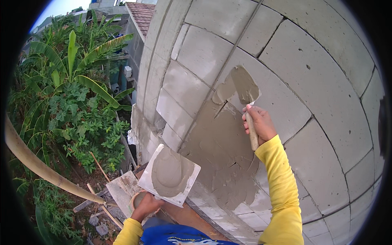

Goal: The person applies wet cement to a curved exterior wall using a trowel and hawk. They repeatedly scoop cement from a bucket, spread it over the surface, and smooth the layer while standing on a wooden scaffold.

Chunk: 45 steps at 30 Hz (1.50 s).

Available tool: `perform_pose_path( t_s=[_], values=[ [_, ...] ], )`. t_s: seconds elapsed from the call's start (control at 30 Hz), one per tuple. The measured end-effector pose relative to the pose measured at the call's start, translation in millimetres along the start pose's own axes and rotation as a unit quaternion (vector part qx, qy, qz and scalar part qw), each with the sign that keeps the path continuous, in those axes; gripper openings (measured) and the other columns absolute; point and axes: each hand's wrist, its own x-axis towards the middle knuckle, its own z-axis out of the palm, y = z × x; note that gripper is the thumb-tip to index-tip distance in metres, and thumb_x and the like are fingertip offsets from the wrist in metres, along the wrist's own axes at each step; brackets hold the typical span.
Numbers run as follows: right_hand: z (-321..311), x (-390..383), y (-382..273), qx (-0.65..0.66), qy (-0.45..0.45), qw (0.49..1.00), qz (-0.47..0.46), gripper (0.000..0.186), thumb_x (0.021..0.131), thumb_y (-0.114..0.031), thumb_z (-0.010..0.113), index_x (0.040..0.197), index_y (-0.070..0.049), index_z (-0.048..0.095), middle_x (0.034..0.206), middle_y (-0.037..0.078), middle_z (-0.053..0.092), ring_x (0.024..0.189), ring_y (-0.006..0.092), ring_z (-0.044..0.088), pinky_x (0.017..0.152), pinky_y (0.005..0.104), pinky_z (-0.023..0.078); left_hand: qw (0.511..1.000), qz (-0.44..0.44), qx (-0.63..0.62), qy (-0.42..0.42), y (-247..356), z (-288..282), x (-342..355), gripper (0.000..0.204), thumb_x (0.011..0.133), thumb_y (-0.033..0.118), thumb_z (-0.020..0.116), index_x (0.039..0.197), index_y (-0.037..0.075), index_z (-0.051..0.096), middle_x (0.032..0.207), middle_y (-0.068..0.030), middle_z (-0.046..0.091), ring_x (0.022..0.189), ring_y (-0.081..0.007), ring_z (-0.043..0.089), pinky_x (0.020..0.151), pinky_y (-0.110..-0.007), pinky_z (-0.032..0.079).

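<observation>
My right hand [261, 122] is wrapped round the wooden handle of a trowel [252, 132]. Its blade lies against the wall of grey blocks [286, 102], where fresh mortar [243, 83] shows around it. Below the blade spreads a wide patch of wet grey mortar [220, 151], rough at its edges. At the lower left my left hand [148, 206] grips a square white mortar board [192, 169] from beneath, near its lower corner. A smooth heap of mortar [167, 171] rests on the board. The underside of the board, with any handle, is hidden.
A bamboo pole [49, 171] rises at the left beside planks [122, 190]. A round container [136, 200] stands partly behind my left hand. Banana plants [71, 65] and shrubs grow below on the left. A tiled roof [141, 16] shows at the top.
</observation>
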Motion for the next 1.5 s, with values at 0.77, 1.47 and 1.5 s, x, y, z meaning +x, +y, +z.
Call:
perform_pose_path(
  t_s=[0.77, 1.47, 1.5],
  values=[
    [-11, 7, -122, -0.118, 0.006, 0.993, 0.012, 0.030, 0.108, -0.029, 0.063, 0.117, 0.000, 0.063, 0.085, 0.004, 0.063, 0.063, 0.0109, 0.059, 0.052, 0.0258, 0.051, 0.992, 0.066, -0.095, -0.050, 5, -35, 18, 0.067, 0.079, 0.013, 0.079, 0.141, -0.005, 0.060, 0.141, -0.0180, 0.067, 0.132, -0.0289, 0.061, 0.115, -0.036, 0.044],
    [5, -152, 99, -0.372, -0.031, 0.921, -0.110, 0.028, 0.101, -0.019, 0.073, 0.116, 0.003, 0.066, 0.088, 0.017, 0.069, 0.075, 0.0283, 0.069, 0.063, 0.0362, 0.053, 0.985, 0.118, -0.063, -0.110, 112, -2, 43, 0.058, 0.084, 0.013, 0.076, 0.136, -0.008, 0.063, 0.134, -0.0173, 0.071, 0.124, -0.0269, 0.065, 0.110, -0.035, 0.047],
    [23, -163, 119, -0.390, -0.052, 0.898, -0.195, 0.030, 0.098, -0.020, 0.075, 0.116, 0.002, 0.067, 0.096, 0.022, 0.069, 0.081, 0.0391, 0.070, 0.068, 0.0428, 0.055, 0.986, 0.101, -0.051, -0.118, 113, -2, 46, 0.058, 0.083, 0.013, 0.076, 0.136, -0.007, 0.064, 0.134, -0.0178, 0.072, 0.125, -0.0269, 0.065, 0.109, -0.036, 0.048]
  ],
)
